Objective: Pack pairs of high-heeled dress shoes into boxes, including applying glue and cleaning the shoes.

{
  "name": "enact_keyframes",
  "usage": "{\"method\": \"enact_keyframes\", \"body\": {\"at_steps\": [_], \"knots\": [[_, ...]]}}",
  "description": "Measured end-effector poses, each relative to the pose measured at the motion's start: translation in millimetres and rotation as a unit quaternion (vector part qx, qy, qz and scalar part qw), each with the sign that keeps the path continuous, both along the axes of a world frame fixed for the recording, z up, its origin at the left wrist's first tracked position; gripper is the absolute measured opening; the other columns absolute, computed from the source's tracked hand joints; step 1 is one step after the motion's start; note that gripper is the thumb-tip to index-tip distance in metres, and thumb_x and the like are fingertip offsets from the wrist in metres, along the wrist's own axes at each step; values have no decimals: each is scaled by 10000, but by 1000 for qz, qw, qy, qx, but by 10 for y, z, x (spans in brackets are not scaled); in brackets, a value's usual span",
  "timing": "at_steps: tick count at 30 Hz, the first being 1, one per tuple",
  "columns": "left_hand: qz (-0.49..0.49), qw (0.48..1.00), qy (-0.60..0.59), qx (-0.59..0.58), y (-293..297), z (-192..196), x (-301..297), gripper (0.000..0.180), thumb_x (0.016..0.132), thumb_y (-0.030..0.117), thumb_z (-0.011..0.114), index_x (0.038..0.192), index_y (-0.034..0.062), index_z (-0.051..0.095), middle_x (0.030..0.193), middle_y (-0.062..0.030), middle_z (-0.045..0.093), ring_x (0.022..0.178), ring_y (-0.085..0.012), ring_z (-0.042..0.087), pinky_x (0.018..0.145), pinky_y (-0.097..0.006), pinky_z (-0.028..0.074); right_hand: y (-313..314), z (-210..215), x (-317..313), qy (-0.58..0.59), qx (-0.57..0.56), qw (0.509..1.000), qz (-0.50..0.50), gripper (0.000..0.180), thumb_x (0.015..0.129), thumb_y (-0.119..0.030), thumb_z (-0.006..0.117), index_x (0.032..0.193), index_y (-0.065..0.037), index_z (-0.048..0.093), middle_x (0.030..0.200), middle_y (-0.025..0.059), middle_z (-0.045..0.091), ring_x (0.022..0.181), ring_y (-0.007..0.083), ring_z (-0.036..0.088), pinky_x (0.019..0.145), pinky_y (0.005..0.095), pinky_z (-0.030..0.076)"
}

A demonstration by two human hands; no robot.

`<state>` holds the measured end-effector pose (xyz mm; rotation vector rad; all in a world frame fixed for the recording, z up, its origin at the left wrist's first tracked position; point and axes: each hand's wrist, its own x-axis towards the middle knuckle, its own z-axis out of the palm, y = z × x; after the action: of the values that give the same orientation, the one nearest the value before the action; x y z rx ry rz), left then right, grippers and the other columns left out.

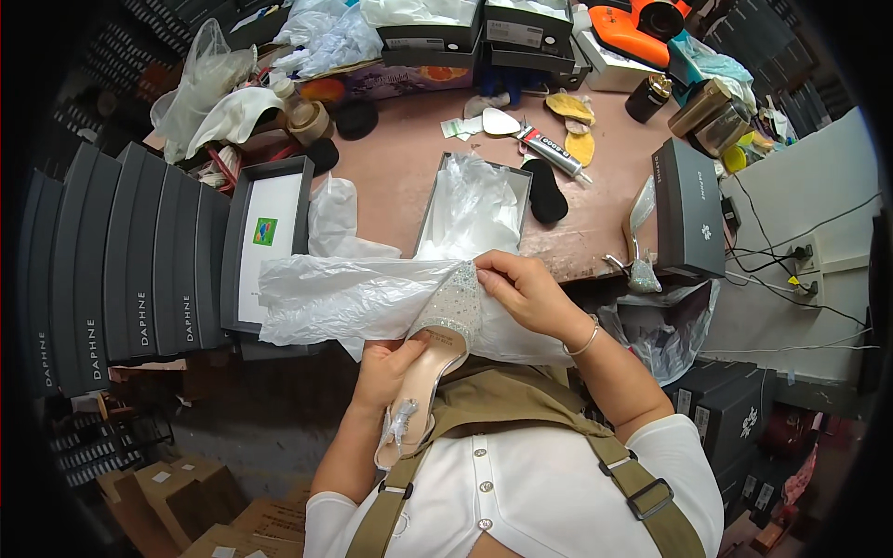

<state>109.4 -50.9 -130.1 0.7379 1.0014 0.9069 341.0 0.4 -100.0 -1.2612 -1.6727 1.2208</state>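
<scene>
Nearest, at the bottom of the frame, are the person's white top point(535, 498) and olive straps point(372, 511), with brown cartons point(172, 493) at lower left and stacked dark boxes point(716, 409) at lower right. Just above, near the middle, the left hand point(386, 367) is clamped on a sandal point(435, 363), its thumb pressed on the pale insole. The sandal is tilted, its end with a clear bow low and its sparkly section high. The right hand point(526, 288) has thumb and fingers together on the upper edge of that sparkly section; whether they also pinch paper I cannot tell. Thin white paper point(344, 293) spreads left from the sandal and shows again under the right hand.

Beyond, at centre, a grey box point(433, 206) lined with crumpled white paper sits on the pinkish table point(391, 158). Left of it stands an open tray point(265, 191) with a white inside, beside a row of upright dark boxes point(130, 251). On the right, a second sandal point(638, 228) lies near a dark box point(688, 209). Farther up are a black pad point(547, 191), a glue tube point(553, 153) and yellow pads point(579, 146), and at upper right an orange tool point(623, 37)
</scene>
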Motion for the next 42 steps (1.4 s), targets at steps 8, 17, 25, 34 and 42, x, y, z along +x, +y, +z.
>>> {"method": "enact_keyframes", "body": {"at_steps": [8, 17, 25, 34, 42], "knots": [[18, 1000, 10, -9, 124, -62, 37, 333, 849, -26, 553, 1182, -28, 552, 1107, -96, 615, 974, -156, 596, 848, -288, 478, 136, -17, 25, 89, -87, 992, 3, 196, 933, -131, 530, 1031, 22, 603, 804, -16, 581, 736, 46, 474, 660, 220, 422], [-1, 993, -55, -106, 164, -243, 54, 334, 877, 19, 538, 1208, -28, 537, 1128, -97, 612, 1000, -159, 591, 867, -293, 478, 258, 8, 93, 85, -126, 988, 15, 216, 934, -127, 527, 1055, 35, 605, 815, -7, 585, 742, 49, 481, 667, 221, 427], [15, 1000, -10, 26, 101, -42, 53, 394, 854, -16, 552, 1246, -28, 515, 1191, -105, 585, 1039, -173, 579, 906, -301, 461, 140, 151, 69, 59, -63, 996, -4, 193, 922, -104, 540, 1048, 23, 613, 771, -3, 576, 696, 65, 494, 642, 226, 430], [-31, 978, 104, 175, -16, -72, -251, 353, 876, -21, 549, 1228, 0, 550, 1212, -92, 571, 1109, -193, 531, 970, -313, 406, 111, 303, 153, 14, 27, 997, 73, 289, 893, -164, 596, 1130, 0, 585, 933, 126, 640, 829, 188, 601, 749, 301, 476], [-75, 961, 181, 194, 75, 47, -313, 368, 867, -27, 529, 1233, 3, 548, 1230, -88, 565, 1132, -197, 518, 985, -321, 391, 558, 615, 93, 1, 47, 976, 211, 552, 804, -290, 724, 1235, 5, 546, 1128, 152, 638, 1070, 227, 596, 937, 345, 444]]}}
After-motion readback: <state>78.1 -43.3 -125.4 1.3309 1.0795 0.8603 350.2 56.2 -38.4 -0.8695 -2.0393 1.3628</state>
